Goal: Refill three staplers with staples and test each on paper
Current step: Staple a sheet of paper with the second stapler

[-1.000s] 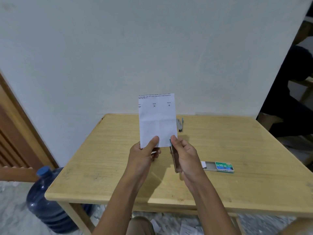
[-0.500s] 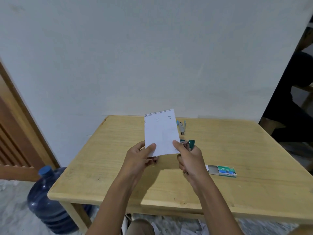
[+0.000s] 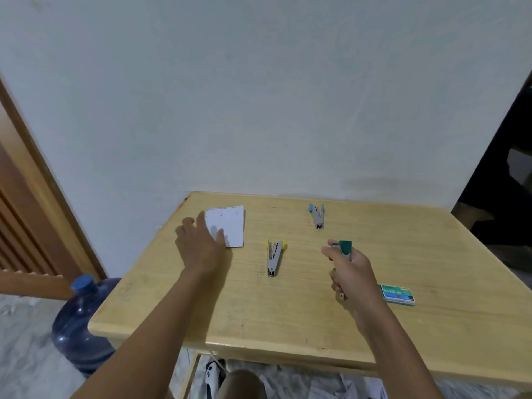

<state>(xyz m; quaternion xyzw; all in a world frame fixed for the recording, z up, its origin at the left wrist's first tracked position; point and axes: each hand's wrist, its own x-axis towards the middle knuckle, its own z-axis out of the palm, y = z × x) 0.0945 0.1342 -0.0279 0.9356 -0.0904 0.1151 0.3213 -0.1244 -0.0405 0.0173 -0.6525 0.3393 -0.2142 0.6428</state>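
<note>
Marbled grey floor point(image 3: 26, 341) nearest, littered with white paper scraps point(image 3: 354, 387) beneath the front edge of the bench point(image 3: 259, 318), a knee point(image 3: 241, 384) just showing at the bottom. Beside the bench's left leg, standing on the floor, a dark blue water bottle point(image 3: 80, 321) with a lighter blue cap. On the pale wooden top, towards the right, a green staple box point(image 3: 397, 294) lying flat, just beside the right hand point(image 3: 351, 272) but not touched by it. Right hand raised a little above the wood, fingers point(image 3: 336, 285) clenched round the green stapler point(image 3: 345, 248), green end poking out past the knuckles, forefinger stretched leftward. Left of that and well apart, the yellow stapler point(image 3: 275, 257) flat on the bench, sprung open in a narrow V, hinge end nearest, held by nobody. Further left, the left hand point(image 3: 201, 246) palm down with fingers point(image 3: 187, 226) released and spread, gripping nothing, thumb reaching over the near left corner of the paper point(image 3: 230, 226) — actual contact hard to judge. Paper flat near the far left corner of the bench, faint print along its far edge. Blue stapler point(image 3: 317, 216) further back, right of the paper, also open in a V and lying free. Behind it all, a plain pale wall point(image 3: 259, 96), with a brown wooden door frame point(image 3: 37, 180) on the left.
</note>
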